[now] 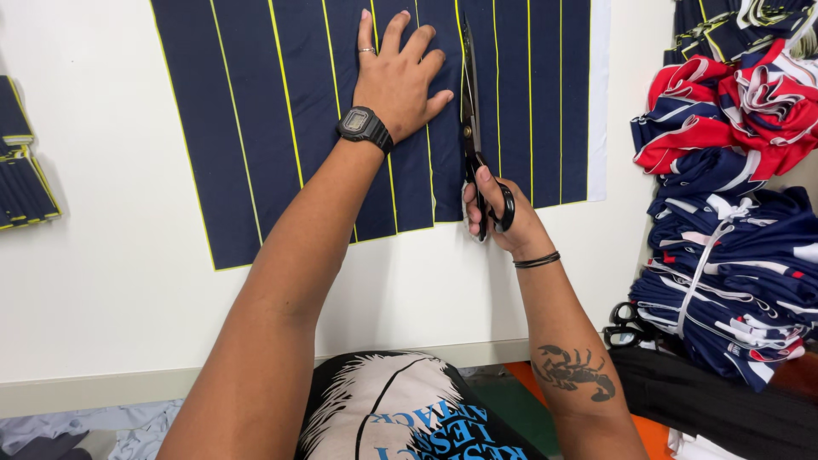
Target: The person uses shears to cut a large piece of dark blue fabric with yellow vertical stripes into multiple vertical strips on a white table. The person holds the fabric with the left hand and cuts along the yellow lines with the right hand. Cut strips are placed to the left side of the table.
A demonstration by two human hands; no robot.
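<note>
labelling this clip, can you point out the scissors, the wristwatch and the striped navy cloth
scissors (pixel 469 102), head view, on the long blade lying on the cloth
wristwatch (pixel 356 122), head view, on its dark face
striped navy cloth (pixel 247 128), head view, on a bare navy band between yellow stripes

Navy striped cloth (pixel 256 128) runs off the top edge. Scissors (pixel 474 128): handle loops mostly buried in right hand (pixel 503 217). Folded stack (pixel 21 162) at table's (pixel 102 281) left edge cropped. Second scissors (pixel 629 325) half hidden under garment pile (pixel 733 255).
</note>
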